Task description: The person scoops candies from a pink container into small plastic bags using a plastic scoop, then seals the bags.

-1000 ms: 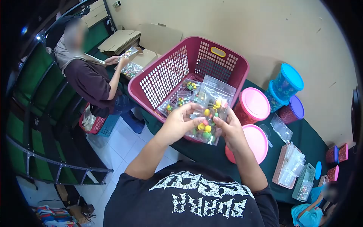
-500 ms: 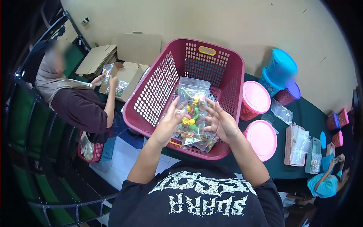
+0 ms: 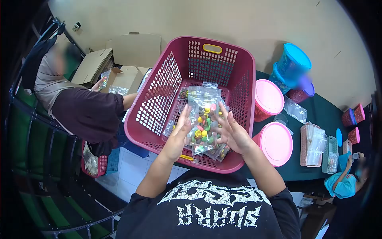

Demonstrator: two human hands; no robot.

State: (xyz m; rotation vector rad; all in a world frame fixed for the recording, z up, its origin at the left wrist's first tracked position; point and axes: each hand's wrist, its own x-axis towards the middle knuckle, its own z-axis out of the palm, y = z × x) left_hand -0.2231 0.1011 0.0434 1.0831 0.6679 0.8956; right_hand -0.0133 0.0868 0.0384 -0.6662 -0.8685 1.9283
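Far left of the hands, a seated person (image 3: 75, 107) holds a small packet beside cardboard boxes (image 3: 119, 63). The left hand (image 3: 177, 137) and right hand (image 3: 232, 133) press flat palms, fingers extended, against either side of a clear bag of coloured sweets (image 3: 203, 119); each grip is open-fingered yet clamped on the bag. The bag stands upright over the red basket (image 3: 159, 95), above further filled bags lying inside it. Right of the right hand, two pink-lidded tubs (image 3: 276, 141) rest on the green worktop (image 3: 314, 119); farther right stand blue-lidded tubs (image 3: 292, 63) and small trays of empty bags (image 3: 314, 151).
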